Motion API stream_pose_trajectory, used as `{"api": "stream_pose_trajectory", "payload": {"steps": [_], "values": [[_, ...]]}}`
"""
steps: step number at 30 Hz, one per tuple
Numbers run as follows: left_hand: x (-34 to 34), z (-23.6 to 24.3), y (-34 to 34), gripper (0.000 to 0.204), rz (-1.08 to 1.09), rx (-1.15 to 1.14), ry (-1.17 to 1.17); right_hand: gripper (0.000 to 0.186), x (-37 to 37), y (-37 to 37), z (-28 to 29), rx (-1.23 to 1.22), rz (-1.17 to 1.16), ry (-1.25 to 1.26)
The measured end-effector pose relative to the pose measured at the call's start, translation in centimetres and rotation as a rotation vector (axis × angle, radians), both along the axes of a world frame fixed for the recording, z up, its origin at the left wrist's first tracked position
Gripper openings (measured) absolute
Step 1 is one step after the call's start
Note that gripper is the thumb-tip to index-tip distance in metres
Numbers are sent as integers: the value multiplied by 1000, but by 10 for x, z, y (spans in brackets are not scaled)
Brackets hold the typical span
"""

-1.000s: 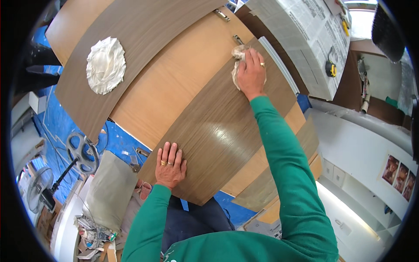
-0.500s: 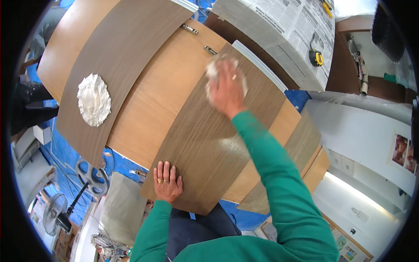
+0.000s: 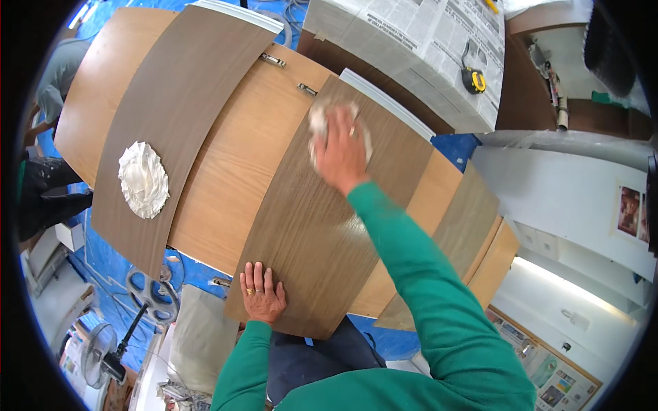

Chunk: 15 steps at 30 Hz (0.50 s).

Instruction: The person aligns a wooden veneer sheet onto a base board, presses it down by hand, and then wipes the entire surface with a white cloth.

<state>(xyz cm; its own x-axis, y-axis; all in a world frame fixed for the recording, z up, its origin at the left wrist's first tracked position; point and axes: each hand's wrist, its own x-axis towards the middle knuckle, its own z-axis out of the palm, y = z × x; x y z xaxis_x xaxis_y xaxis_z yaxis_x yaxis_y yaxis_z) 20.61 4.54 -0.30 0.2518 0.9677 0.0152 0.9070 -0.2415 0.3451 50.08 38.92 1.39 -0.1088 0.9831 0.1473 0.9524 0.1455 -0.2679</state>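
My left hand (image 3: pixel 262 293) rests flat on the near left part of a brown wood-grain panel (image 3: pixel 308 226), fingers stretched out, a ring on one. Nearer the panel's far end, my right hand (image 3: pixel 340 152) presses a bunched whitish cloth (image 3: pixel 319 119) against the surface. Its fingers lie over the cloth, which shows on both sides of them. A wet-looking shine (image 3: pixel 355 224) marks the wood below my right wrist. To the left, a round, ruffled white cloth pad (image 3: pixel 144 180) lies on a second brown panel (image 3: pixel 185 75).
Light wood boards (image 3: pixel 223 171) lie under the panels, with metal hinges (image 3: pixel 273 60) at the far edge. A tape measure (image 3: pixel 473 79) sits on a paper-covered box (image 3: pixel 411 41). At lower left stands a fan (image 3: pixel 101 353). Another person's leg (image 3: pixel 51 195) shows at the left.
The view has shifted a little. My right hand and the cloth have slid slightly toward me along the panel. My left hand stays flat in its place.
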Motion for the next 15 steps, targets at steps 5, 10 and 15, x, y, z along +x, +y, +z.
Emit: {"api": "stream_pose_trajectory", "payload": {"steps": [5,10,15], "values": [[3,-2,3,64,-20,23,-3,65,20,60,-10,112,-88,-23],[4,4,3,61,-7,22,37,63,54,32,-9,83,-80,-17],[4,7,4,63,-34,21,18,67,159,-60,-22,92,-383,-90]]}}
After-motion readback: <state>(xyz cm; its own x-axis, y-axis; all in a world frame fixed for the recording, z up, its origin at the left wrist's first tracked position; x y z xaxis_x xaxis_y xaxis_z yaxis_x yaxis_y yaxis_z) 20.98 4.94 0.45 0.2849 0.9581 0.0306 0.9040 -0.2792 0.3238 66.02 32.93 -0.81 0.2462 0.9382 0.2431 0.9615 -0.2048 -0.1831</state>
